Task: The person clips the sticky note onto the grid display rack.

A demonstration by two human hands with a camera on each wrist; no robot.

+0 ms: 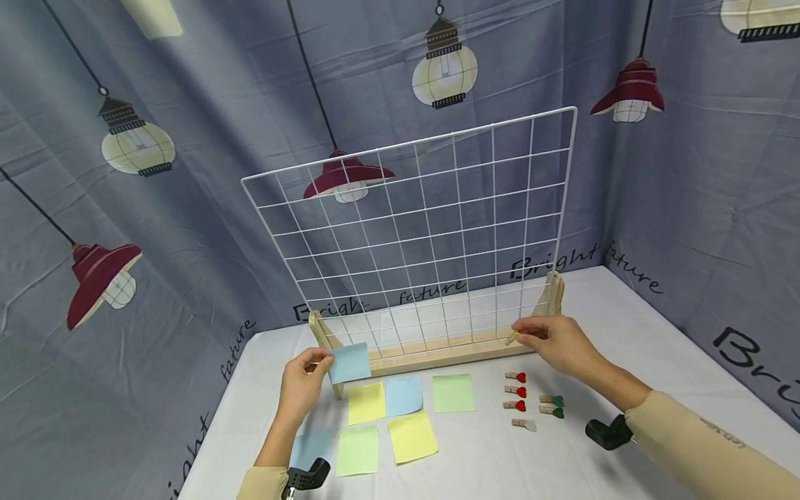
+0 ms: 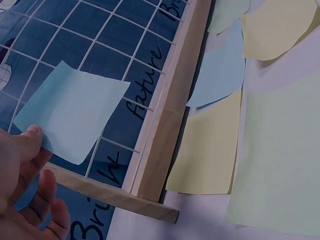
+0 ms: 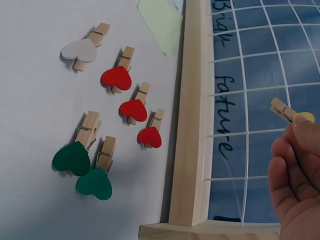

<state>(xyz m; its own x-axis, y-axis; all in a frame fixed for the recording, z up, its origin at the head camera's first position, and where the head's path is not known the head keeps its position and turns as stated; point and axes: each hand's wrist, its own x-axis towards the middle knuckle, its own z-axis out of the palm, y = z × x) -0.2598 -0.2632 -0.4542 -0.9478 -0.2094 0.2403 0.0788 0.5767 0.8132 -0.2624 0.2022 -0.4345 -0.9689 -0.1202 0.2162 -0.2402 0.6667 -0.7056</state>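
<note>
Your left hand (image 1: 301, 385) pinches a blue note (image 1: 351, 362) in front of the grid (image 1: 426, 209), low on the left; I can't tell if they touch. Your right hand (image 1: 556, 340) pinches a yellow peg (image 3: 283, 110) near the grid's low right side. No note is clipped up, so you look to be just starting. Six more notes (image 1: 413, 437) and six more pegs (image 1: 516, 392) lie on the table (image 1: 475, 465), likely left to use.
</note>
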